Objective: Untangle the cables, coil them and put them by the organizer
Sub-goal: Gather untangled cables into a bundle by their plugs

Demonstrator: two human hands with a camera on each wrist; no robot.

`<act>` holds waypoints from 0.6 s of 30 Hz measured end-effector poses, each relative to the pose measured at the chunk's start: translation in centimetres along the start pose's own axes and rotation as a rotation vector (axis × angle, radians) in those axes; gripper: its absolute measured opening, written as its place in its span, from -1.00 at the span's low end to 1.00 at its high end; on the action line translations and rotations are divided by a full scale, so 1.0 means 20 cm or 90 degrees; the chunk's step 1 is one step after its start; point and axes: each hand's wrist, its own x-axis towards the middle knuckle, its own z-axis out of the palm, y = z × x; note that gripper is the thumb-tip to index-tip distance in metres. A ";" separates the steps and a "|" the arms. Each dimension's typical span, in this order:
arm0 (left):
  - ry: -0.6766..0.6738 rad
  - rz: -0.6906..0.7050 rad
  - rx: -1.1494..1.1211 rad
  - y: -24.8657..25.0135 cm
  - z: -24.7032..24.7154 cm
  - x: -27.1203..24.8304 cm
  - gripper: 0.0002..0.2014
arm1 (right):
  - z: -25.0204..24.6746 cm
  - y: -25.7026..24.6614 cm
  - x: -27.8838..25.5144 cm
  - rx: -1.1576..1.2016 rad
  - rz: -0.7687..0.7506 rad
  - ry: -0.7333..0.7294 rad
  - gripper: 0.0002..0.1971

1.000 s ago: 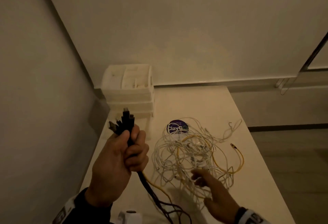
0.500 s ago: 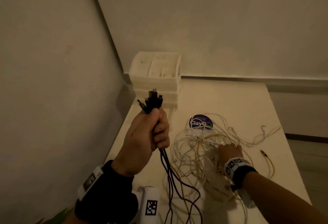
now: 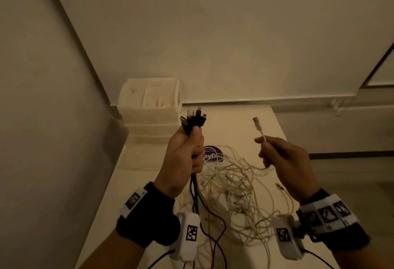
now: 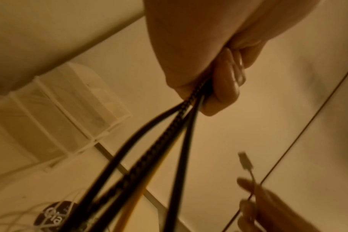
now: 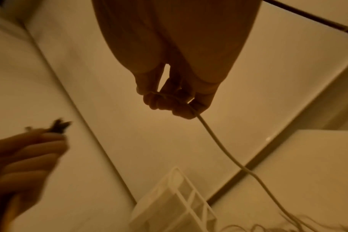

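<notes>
My left hand (image 3: 185, 153) grips a bundle of black cables (image 3: 193, 120) upright, plugs fanned out above the fist, their tails (image 4: 149, 150) hanging down to the table. My right hand (image 3: 277, 158) is raised and pinches a white cable (image 3: 261, 130) just below its plug, which points up; the cord (image 5: 218, 141) trails down into the tangle. A heap of white and yellow cables (image 3: 236, 192) lies on the table between my wrists. The white drawer organizer (image 3: 149, 108) stands in the back left corner of the table.
A round dark sticker (image 3: 212, 155) sits on the white table (image 3: 245, 119) under the tangle's far edge. Walls close in on the left and behind. The table's right edge drops to the floor (image 3: 351, 183). A loose yellow cable end (image 3: 280, 187) lies at right.
My right hand has lifted off the tangle, drawing one white cable end up into the air. The left hand holds the black bundle as before, slightly nearer the centre.
</notes>
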 end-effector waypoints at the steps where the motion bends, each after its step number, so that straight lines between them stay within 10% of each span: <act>1: -0.009 0.001 0.020 -0.02 0.03 0.02 -0.77 | 0.03 -0.04 -0.02 -0.011 -0.014 -0.018 -0.81; 18: 0.113 0.009 0.319 -0.20 0.04 -0.02 -0.82 | 0.53 -0.04 -0.26 -0.181 -0.100 0.039 -0.88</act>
